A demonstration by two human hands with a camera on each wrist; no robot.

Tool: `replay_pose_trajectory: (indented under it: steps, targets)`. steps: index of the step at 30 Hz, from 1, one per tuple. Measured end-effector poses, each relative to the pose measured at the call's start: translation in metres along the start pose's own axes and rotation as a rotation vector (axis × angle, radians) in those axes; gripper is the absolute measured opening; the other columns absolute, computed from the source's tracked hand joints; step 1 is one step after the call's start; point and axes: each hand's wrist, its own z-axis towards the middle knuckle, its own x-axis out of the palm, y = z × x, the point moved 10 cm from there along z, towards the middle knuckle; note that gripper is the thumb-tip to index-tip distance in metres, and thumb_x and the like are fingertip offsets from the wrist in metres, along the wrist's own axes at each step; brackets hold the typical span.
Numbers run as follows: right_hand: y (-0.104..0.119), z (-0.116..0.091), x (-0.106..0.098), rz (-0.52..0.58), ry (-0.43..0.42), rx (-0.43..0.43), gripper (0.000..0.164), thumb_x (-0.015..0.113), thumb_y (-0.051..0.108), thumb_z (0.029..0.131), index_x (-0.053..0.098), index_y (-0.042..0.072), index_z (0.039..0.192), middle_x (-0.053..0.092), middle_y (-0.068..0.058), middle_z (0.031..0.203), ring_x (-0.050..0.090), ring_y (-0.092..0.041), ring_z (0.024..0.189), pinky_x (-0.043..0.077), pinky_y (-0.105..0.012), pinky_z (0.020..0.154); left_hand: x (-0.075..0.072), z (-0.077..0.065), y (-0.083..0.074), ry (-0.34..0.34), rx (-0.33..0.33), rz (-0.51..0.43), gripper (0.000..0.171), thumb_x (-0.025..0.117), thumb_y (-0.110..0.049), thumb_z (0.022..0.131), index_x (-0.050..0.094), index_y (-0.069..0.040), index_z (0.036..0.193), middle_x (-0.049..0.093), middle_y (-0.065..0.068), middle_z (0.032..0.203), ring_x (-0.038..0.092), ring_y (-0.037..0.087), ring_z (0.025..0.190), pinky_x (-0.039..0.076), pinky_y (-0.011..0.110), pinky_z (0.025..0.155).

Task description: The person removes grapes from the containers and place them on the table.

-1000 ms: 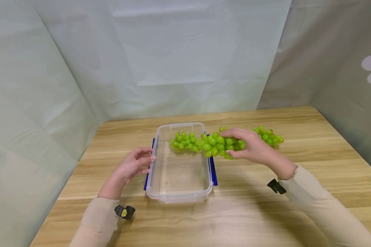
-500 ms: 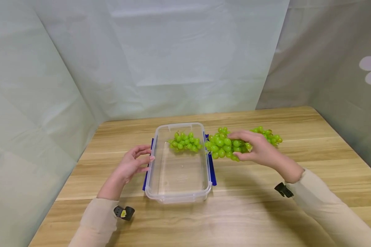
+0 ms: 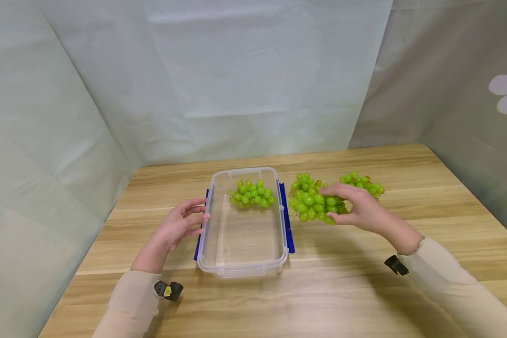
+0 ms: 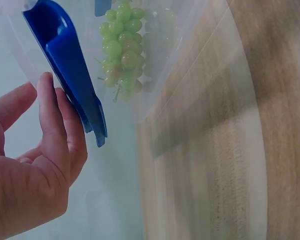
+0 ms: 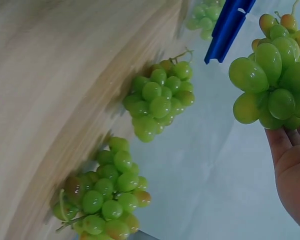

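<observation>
- Left hand (image 3: 175, 230): fingers relaxed and spread, holding nothing; fingertips rest against the blue clip (image 4: 70, 75) on the left long wall of the clear box (image 3: 211, 206).
- Box long axis runs near-to-far, straight ahead between the two hands. Small grape bunch (image 3: 253, 193) lies in its far end; near end bare.
- Right hand (image 3: 357, 209): fingers curled around a grape bunch (image 3: 312, 203), just right of the box's right blue clip (image 3: 285, 216), held just off the surface (image 3: 342, 291), per the right wrist view.
- Held bunch is outside the box, level with its far half; box lies directly left of it. Right hand is the nearer one.
- Farther right: another loose bunch (image 3: 363, 183) on the surface, just behind the right hand.
</observation>
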Motion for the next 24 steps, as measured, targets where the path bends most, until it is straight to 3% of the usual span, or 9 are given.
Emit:
replay_pose_trajectory:
  steps: [9,19,24]
  targets:
    - [-0.006,-0.010,0.003,-0.027,0.003,-0.008,0.049,0.077,-0.005,0.067,0.063,-0.002,0.113,0.066,-0.014,0.111,0.063,-0.031,0.100,0.055,-0.043,0.077,0.002,0.002,0.003,0.031,-0.002,-0.024,0.065,0.061,-0.015,0.093,0.027,-0.003,0.146,0.037,0.022,0.139,0.058,0.009,0.096,0.056,0.027,0.083]
    - [-0.019,-0.024,0.011,0.008,0.073,0.096,0.050,0.077,-0.005,0.071,0.060,-0.001,0.118,0.064,-0.015,0.116,0.060,-0.033,0.105,0.055,-0.046,0.080,0.002,0.004,0.005,0.055,-0.014,-0.044,0.067,0.061,-0.018,0.093,0.026,-0.005,0.148,0.040,0.021,0.134,0.058,0.012,0.098,0.055,0.026,0.084]
    - [-0.021,-0.030,0.017,0.007,0.086,0.098,0.050,0.077,-0.004,0.071,0.060,0.000,0.118,0.064,-0.014,0.117,0.059,-0.034,0.107,0.054,-0.048,0.083,0.001,0.004,0.008,0.060,-0.033,-0.063,0.066,0.061,-0.016,0.093,0.025,-0.006,0.148,0.046,0.015,0.125,0.059,0.012,0.098,0.056,0.025,0.081]
